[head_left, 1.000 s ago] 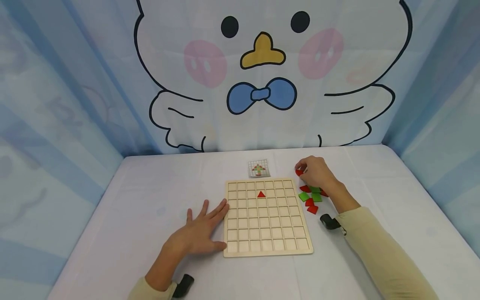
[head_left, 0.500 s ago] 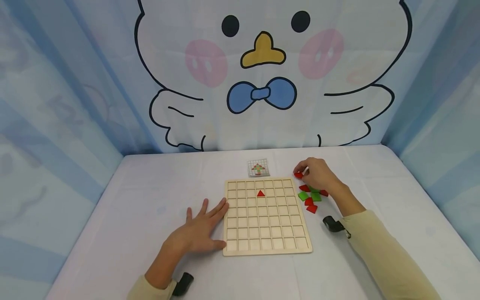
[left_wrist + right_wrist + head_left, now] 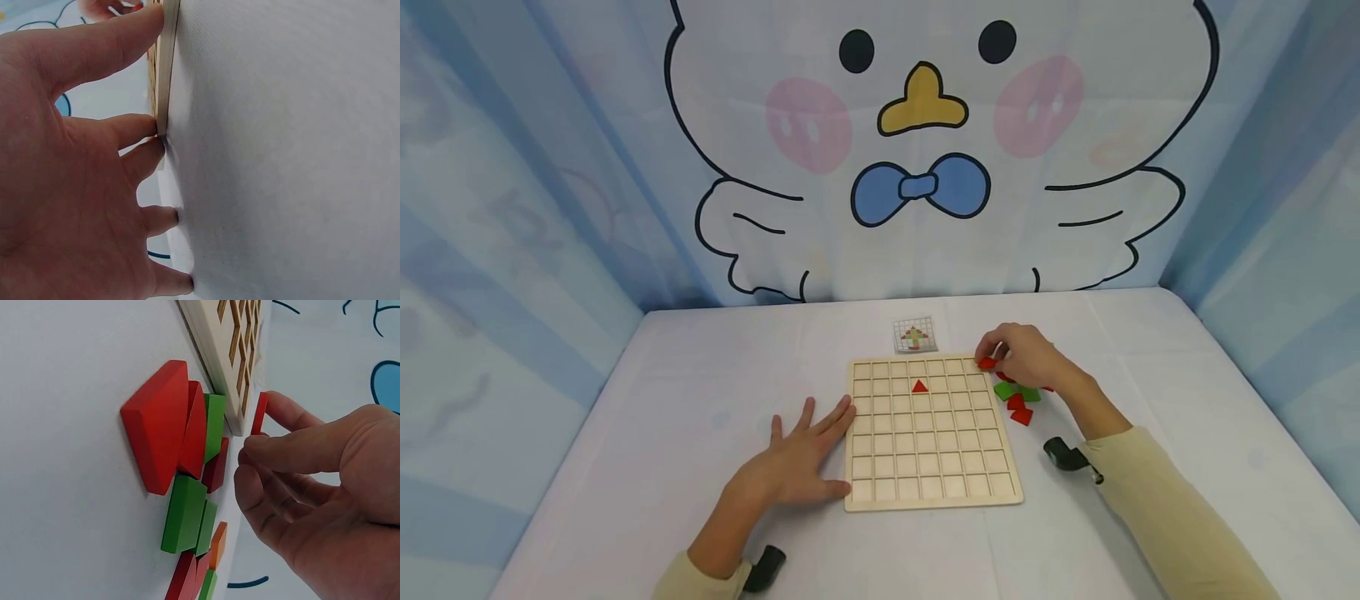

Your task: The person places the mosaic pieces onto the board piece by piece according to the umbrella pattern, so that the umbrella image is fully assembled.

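Note:
A wooden grid board point(image 3: 936, 507) lies on the white table, with one red triangle tile point(image 3: 920, 387) in a cell of its upper part. Along the board's left edge rests my left hand point(image 3: 797, 467), fingers spread; its thumb point(image 3: 119, 47) and nearest fingertips touch the board's side in the left wrist view. My right hand point(image 3: 1030, 354) pinches a thin red tile point(image 3: 259, 412) between thumb and fingers, held at the board's upper right corner. Beneath that hand lie loose red tiles point(image 3: 156, 428) and green tiles point(image 3: 182, 512), partly covered by it in the head view.
A small pattern card point(image 3: 915, 335) with a red and green figure on a grid lies just behind the board. In the right wrist view an orange tile point(image 3: 218, 545) sits among the loose ones. A cartoon-printed curtain point(image 3: 917, 258) hangs behind the table.
My right hand has moved toward me and slightly left with the red tile, from beyond the loose tiles to the board's upper right corner. My left hand stays at the board's edge.

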A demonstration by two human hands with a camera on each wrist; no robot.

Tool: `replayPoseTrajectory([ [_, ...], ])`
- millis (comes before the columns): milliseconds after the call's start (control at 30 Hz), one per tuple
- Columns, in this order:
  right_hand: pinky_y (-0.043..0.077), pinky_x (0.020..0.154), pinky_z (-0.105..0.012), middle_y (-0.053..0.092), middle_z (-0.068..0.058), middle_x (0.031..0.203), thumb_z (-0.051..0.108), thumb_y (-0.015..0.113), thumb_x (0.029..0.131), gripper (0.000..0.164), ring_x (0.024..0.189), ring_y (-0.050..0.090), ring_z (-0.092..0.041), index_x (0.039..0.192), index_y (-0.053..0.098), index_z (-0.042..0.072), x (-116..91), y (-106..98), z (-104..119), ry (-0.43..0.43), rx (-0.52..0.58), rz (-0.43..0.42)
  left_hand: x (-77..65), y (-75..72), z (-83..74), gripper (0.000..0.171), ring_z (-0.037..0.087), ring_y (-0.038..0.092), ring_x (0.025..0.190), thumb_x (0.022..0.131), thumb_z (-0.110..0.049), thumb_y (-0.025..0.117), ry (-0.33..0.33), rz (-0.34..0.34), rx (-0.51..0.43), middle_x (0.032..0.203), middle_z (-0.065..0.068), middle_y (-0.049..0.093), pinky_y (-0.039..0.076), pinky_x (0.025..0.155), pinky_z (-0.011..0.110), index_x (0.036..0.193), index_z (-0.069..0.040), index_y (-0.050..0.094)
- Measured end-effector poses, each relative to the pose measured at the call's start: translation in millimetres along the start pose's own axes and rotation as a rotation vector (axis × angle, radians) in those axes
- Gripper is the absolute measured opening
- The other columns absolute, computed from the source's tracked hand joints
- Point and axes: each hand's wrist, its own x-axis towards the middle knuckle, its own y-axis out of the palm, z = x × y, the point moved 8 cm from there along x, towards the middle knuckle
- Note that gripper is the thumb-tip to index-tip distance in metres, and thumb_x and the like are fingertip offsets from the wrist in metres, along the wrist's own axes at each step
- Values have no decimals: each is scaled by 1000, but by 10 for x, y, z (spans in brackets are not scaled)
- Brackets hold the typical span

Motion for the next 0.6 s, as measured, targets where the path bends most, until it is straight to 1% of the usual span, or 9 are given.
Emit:
replayPoseTrajectory([
  [200,57,74,-32,69,-11,105,-12,57,89,34,99,60,-29,101,78,12,-21,10,7,-9,-8,6,-3,-3,0,99,46,4,161,86,-42,79,-4,2,-4,176,-10,15,4,116,83,167,-23,26],
  [367,54,73,-30,69,-11,107,-10,59,91,34,98,59,-28,102,80,13,-35,2,10,-23,-1,-18,-5,0,4,99,45,4,161,86,-44,79,-6,3,-1,176,-10,15,5,116,83,167,-23,25],
  [467,54,71,-29,69,-11,106,-5,62,93,27,95,59,-26,106,80,11,-37,-7,14,-25,-7,-48,-6,-1,3,99,45,4,161,86,-43,79,-5,2,-3,176,-10,15,4,116,83,167,-23,25],
  [600,51,67,-29,69,-9,97,5,66,97,15,83,59,-21,107,77,6,-55,-25,37,-14,-27,-84,-6,-5,-4,99,45,4,161,86,-44,79,-6,1,-3,176,-10,15,4,116,83,167,-23,25],
])
